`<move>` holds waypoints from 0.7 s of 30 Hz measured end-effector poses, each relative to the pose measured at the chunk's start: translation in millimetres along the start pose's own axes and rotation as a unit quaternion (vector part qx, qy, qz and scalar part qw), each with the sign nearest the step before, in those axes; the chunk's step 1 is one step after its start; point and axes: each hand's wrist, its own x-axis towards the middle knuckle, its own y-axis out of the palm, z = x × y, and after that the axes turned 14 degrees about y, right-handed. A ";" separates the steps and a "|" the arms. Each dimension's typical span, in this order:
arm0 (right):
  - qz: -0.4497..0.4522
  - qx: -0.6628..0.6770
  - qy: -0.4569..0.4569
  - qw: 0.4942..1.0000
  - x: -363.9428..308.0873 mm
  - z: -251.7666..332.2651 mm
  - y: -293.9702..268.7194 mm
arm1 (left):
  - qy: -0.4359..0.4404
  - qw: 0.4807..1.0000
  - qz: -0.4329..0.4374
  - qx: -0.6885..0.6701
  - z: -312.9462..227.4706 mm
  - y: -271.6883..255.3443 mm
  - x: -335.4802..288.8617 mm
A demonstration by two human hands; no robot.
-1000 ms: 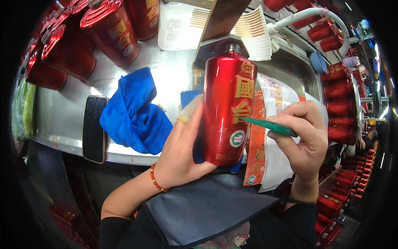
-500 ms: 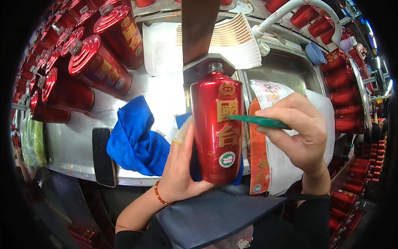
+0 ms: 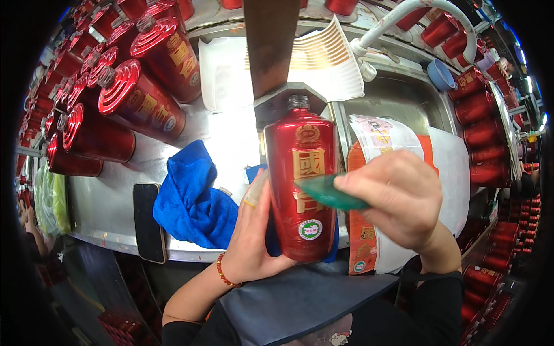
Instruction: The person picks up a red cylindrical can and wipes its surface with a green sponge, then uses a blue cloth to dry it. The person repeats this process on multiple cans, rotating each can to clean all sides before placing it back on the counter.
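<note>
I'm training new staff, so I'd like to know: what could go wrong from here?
The green tool in the right grip might scratch the red bottle or mar its gold lettering, where its tip is. The phone, lying at the counter's near edge, could perhaps be knocked off.

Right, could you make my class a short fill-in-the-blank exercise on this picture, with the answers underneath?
1. The bottle held in the left hand is coloured mainly ____.
2. The tool held in the right hand is coloured ____.
3. Between the phone and the left hand lies a crumpled blue ____.
4. The beaded bracelet circles the person's ____ wrist.

Missing words: red; green; cloth; left.
</note>
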 end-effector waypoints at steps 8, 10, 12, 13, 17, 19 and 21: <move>-0.019 -0.080 -0.068 0.994 12.1 -2.5 -1.6 | 0.061 0.997 -0.055 0.017 0.3 3.0 8.2; 0.010 -0.077 -0.076 0.994 13.3 8.9 -2.2 | 0.053 0.997 -0.045 0.017 -0.7 1.0 6.7; 0.028 -0.071 -0.084 0.994 16.7 11.9 -1.4 | 0.053 0.997 -0.052 0.020 -1.0 2.9 5.2; 0.024 -0.076 -0.083 0.993 20.1 10.5 -2.5 | 0.057 0.997 -0.056 0.021 -1.0 3.4 5.8; 0.034 -0.061 -0.057 0.996 27.5 18.8 -1.8 | 0.035 0.997 -0.025 0.069 -1.3 -2.2 0.2; 0.008 -0.047 -0.010 0.999 44.3 2.6 -9.6 | 0.015 0.992 0.006 0.122 -14.0 -21.7 -3.0; 0.044 0.028 0.051 0.997 44.2 -4.8 -9.3 | -0.008 0.977 0.020 0.211 -22.2 -47.4 -5.8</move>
